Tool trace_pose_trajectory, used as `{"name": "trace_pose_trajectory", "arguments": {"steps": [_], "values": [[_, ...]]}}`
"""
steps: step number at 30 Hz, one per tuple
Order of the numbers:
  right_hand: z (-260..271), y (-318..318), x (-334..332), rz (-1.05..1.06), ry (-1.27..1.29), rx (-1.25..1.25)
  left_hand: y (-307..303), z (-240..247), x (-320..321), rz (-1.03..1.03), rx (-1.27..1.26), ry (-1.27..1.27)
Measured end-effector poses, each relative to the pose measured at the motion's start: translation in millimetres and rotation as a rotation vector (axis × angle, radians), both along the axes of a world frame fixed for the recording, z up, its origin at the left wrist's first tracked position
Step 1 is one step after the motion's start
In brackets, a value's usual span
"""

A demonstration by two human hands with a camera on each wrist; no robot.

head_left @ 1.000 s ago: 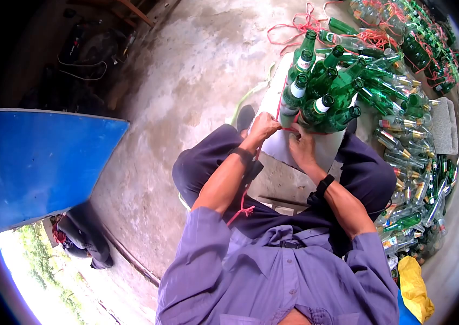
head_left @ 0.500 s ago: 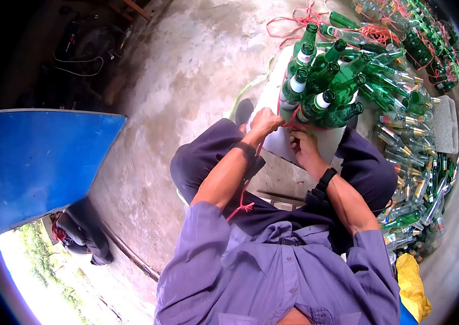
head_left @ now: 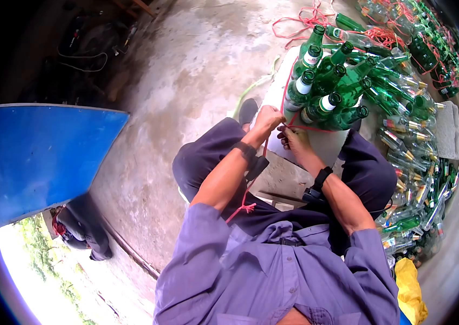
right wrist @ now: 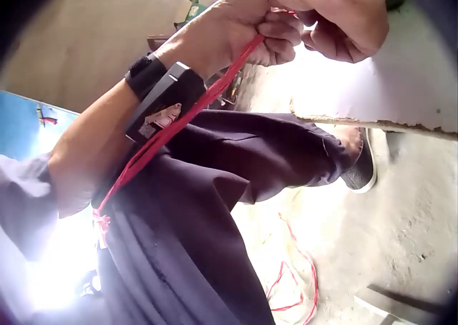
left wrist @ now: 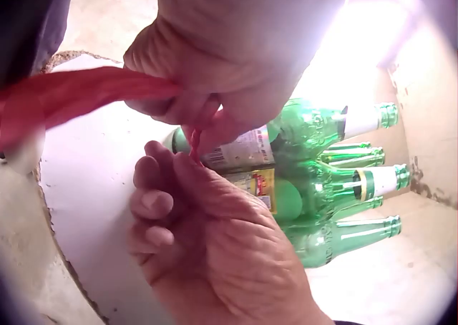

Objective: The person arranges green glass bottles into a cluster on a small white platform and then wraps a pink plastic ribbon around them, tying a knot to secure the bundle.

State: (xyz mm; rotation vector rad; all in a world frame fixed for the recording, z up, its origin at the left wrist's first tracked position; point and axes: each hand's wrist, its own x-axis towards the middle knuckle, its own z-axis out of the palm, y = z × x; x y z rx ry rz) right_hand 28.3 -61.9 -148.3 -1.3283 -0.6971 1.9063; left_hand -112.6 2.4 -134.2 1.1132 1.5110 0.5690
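Observation:
Several green bottles stand grouped on a white board between the knees. Red cord runs round their lower part. At the near left side of the group, the left hand grips the cord, and a length trails from it to the lap. Just right of it, the right hand pinches the cord between thumb and forefinger, its other fingers curled. The fingertips of both hands nearly meet at a twisted bit of cord.
Loose bottles lie heaped on the right, beside a pale block. More red cord lies beyond the board. A blue panel stands left; a yellow bag is at lower right.
The right hand has shifted up and left, nearer the left hand. The cord now draws to a point between the hands, in front of the bottles.

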Motion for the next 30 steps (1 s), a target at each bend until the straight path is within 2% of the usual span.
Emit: {"name": "trace_pose_trajectory", "arguments": {"steps": [3, 5, 7, 13, 15, 18, 20, 21, 23, 25, 27, 29, 30], "values": [[20.2, 4.6, -9.0, -0.015, 0.017, 0.043, 10.5, 20.8, 2.5, 0.29, 0.003, -0.162], [24.6, 10.5, -10.3, -0.02, 0.014, 0.053, 26.5, 15.6, -1.9, 0.514, -0.172, -0.426], [14.0, 18.1, -8.7, -0.078, 0.086, -0.112, 43.1, 7.7, -8.2, 0.601, -0.339, -0.536], [-4.2, 21.4, 10.4, -0.048, -0.115, -0.149, 71.7, -19.9, 8.7, 0.743, -0.343, -0.553], [-8.6, 20.0, 17.0, -0.089, -0.093, -0.136, 84.8, -32.9, 15.7, 0.754, -0.349, -0.504], [5.0, 24.3, 30.1, -0.109, -0.112, -0.262, 94.8, -36.1, 26.8, 0.785, -0.336, -0.452], [10.9, 19.6, 34.3, -0.136, -0.08, -0.152, 93.9, -25.9, 27.6, 0.794, -0.336, -0.473], [11.1, 16.3, 35.8, -0.145, -0.079, -0.166, 89.3, -16.9, 27.0, 0.73, -0.361, -0.483], [9.9, 16.7, 38.8, -0.115, -0.041, -0.128, 85.4, -12.0, 23.6, 0.776, -0.37, -0.524], [-4.7, 16.6, 37.4, -0.139, -0.053, -0.111, 81.5, -23.0, 13.9, 0.75, -0.36, -0.578], [-7.2, 14.1, 38.3, -0.181, -0.069, -0.09, 68.4, -34.8, 2.1, 0.643, -0.237, -0.748], [-0.9, 16.5, 42.5, -0.118, -0.06, -0.077, 69.8, -30.6, 5.1, 0.672, -0.267, -0.626], [-0.3, 17.8, 44.4, -0.144, -0.064, -0.069, 58.6, -29.4, -0.4, 0.49, -0.115, -0.59]]}}
